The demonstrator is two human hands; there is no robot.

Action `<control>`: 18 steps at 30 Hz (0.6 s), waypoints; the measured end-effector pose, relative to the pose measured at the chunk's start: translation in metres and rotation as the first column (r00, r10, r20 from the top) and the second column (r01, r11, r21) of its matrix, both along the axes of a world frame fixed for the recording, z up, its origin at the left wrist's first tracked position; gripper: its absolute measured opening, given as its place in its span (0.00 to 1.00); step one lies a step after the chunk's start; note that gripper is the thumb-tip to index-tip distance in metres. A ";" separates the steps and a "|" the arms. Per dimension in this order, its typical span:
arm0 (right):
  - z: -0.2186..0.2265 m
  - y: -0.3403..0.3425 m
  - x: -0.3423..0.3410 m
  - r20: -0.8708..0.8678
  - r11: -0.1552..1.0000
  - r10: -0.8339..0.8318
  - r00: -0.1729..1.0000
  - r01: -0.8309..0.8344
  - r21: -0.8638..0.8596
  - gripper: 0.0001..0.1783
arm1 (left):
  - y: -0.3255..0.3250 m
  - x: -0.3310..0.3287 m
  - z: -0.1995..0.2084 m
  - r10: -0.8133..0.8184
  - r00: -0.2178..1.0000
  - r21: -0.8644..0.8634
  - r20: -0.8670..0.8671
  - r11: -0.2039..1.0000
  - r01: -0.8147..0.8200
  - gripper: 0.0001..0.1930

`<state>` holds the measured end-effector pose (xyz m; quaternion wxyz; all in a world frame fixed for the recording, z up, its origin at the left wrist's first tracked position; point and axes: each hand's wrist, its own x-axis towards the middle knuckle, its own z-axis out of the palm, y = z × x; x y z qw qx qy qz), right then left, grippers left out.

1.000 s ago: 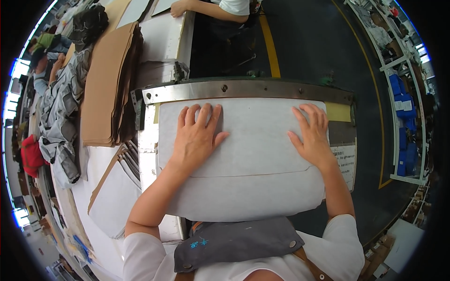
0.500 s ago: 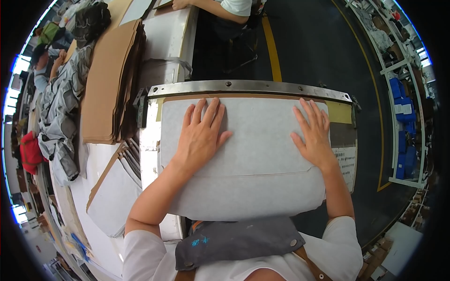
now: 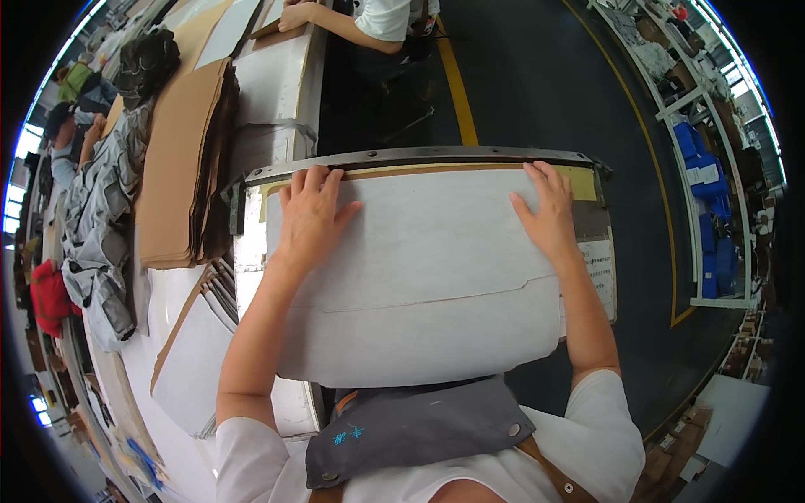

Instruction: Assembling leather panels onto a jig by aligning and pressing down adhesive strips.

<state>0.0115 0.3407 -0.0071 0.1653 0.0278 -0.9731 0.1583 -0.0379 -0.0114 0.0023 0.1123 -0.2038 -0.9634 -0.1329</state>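
A large white sheet [image 3: 419, 243] with a brown strip along its far edge lies across the small work stand before me, its near end reaching toward my grey apron [image 3: 411, 427]. My left hand [image 3: 312, 214] rests on the sheet's far left corner, fingertips at the brown strip and thumb spread. Over the far right corner, my right hand [image 3: 547, 210] lies with its fingers at the edge and its thumb apart. Just beyond the fingertips runs a riveted metal bar [image 3: 419, 154]. Whether any finger reaches under the edge cannot be seen.
At left, a long white table [image 3: 138, 369] carries a stack of brown sheets [image 3: 180, 159], a fanned pile of white-faced sheets [image 3: 197, 352] and grey crumpled material [image 3: 105, 218]. A person's arm [image 3: 344, 23] is at work farther up. Shelving with blue bins [image 3: 704, 176] stands right.
Both hands have shifted to the far edge, the left one also toward the sheet's left side. The fingers are more bent. The whole view has turned slightly.
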 end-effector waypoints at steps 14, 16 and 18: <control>0.057 0.045 0.000 0.176 0.576 0.189 0.966 0.037 -0.816 0.18 | -0.039 0.063 0.125 -0.228 0.971 0.352 -0.076 0.905 0.240 0.04; 0.087 0.034 0.010 0.065 0.506 0.304 0.951 -0.103 -0.856 0.13 | -0.064 0.091 0.158 -0.139 0.990 0.436 -0.019 0.890 0.133 0.05; 0.123 -0.018 0.009 0.065 0.521 0.398 0.915 -0.167 -0.837 0.12 | -0.107 0.122 0.186 0.059 0.998 0.341 0.026 0.938 -0.065 0.05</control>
